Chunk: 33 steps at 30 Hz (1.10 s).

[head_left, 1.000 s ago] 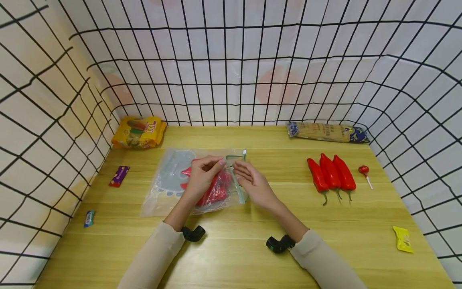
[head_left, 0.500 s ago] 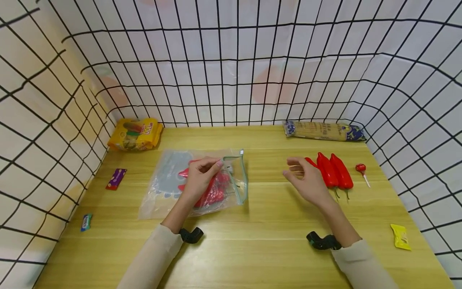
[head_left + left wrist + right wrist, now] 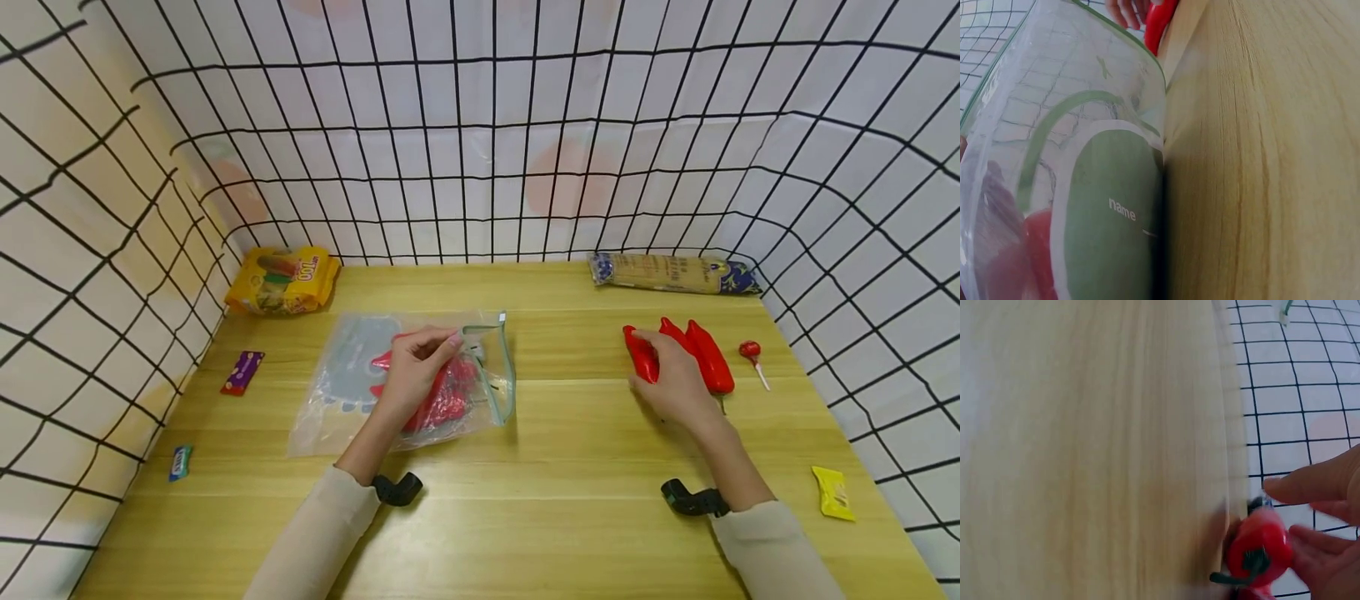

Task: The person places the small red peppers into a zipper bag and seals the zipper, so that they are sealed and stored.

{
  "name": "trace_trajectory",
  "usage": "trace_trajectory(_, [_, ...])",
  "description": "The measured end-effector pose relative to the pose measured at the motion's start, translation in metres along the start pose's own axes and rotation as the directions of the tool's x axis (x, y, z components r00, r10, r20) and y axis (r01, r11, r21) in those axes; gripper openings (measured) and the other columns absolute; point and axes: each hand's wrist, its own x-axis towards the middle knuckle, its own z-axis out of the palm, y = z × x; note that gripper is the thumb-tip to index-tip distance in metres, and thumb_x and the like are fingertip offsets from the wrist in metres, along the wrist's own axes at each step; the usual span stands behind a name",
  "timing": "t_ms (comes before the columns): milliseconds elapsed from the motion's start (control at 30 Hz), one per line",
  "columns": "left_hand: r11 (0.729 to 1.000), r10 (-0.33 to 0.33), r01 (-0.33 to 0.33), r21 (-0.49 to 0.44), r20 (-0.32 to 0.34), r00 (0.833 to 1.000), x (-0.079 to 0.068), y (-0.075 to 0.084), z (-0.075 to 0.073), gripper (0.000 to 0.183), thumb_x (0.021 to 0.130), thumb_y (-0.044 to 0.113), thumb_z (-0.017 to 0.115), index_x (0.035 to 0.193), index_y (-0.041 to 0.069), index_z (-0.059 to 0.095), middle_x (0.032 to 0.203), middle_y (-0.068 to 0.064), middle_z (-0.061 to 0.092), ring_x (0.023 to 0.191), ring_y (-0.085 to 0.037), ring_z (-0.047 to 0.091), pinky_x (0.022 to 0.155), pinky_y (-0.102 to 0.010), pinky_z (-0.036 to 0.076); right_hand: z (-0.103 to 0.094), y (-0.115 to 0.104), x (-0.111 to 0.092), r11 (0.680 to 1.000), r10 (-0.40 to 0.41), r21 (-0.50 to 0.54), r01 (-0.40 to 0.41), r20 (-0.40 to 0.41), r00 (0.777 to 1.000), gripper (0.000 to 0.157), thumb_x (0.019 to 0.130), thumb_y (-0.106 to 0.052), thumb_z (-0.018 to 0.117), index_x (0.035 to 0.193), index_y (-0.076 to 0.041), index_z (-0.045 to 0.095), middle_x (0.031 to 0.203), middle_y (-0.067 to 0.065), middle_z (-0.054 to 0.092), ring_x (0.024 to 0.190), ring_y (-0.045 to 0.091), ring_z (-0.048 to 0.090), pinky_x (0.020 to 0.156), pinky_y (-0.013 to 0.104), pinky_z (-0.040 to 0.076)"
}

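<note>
My left hand [image 3: 416, 362] pinches the upper edge near the mouth of a clear zip bag [image 3: 318, 417]. Its green-edged opening faces right and gapes. Red shiny things [image 3: 450, 400] lie inside, partly behind my hand; their kind is hard to tell through the plastic. The left wrist view has a green "name" label [image 3: 1110, 219] on the bag. My right hand [image 3: 678, 383] has its fingers around the leftmost red chili pepper [image 3: 641, 354], whose green stem shows in the right wrist view. Two more red chili peppers [image 3: 708, 358] lie beside it, one partly covered by the hand.
A yellow snack pack [image 3: 283, 282] sits at the back left and a long noodle-like packet [image 3: 675, 273] at the back right. Small sweets lie left: purple [image 3: 242, 372] and blue-green [image 3: 180, 463]. Right are a red lollipop [image 3: 750, 350] and a yellow sweet [image 3: 832, 493]. Black mesh [image 3: 480, 150] surrounds the table.
My right hand has left the bag's mouth, moved right and taken the leftmost chili pepper, which has shifted slightly left. The left hand stays on the bag.
</note>
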Motion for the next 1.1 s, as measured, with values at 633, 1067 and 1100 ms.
trace_trajectory(633, [1.0, 0.009, -0.008, -0.02, 0.011, 1.0, 0.0, 0.002, -0.002, 0.025, 0.089, 0.025, 0.071, 0.107, 0.008, 0.075, 0.096, 0.0, 0.072, 0.081, -0.012, 0.061, 0.071, -0.018, 0.053, 0.017, -0.021, -0.001, 0.959, -0.078, 0.275, 0.073, 0.006, 0.997, 0.052, 0.089, -0.038, 0.071, 0.135, -0.02, 0.055, 0.134, 0.013, 0.057, 0.104, 0.029, 0.065, 0.082, 0.029, 0.053])
trace_trajectory(1067, [0.999, -0.025, 0.025, -0.029, 0.009, 1.0, 0.0, 0.012, -0.002, 0.024, 0.09, 0.018, 0.069, 0.109, 0.003, 0.073, 0.094, 0.003, 0.071, 0.079, -0.012, 0.057, 0.068, -0.017, 0.051, 0.064, -0.096, 0.019, 0.652, -0.166, 0.758, -0.027, 0.178, 0.97, 0.048, 0.091, -0.018, 0.07, 0.131, -0.004, 0.047, 0.128, 0.017, 0.054, 0.108, 0.027, 0.063, 0.086, 0.035, 0.057])
trace_trajectory(1100, [0.999, -0.018, 0.018, -0.029, 0.006, 1.0, 0.0, 0.012, -0.002, 0.025, 0.09, 0.019, 0.07, 0.109, 0.004, 0.073, 0.094, 0.002, 0.071, 0.08, -0.012, 0.057, 0.068, -0.017, 0.051, 0.07, -0.1, 0.021, 0.651, -0.161, 0.758, -0.031, 0.177, 0.971, 0.047, 0.09, -0.018, 0.07, 0.129, -0.004, 0.047, 0.127, 0.017, 0.055, 0.107, 0.028, 0.063, 0.085, 0.035, 0.058])
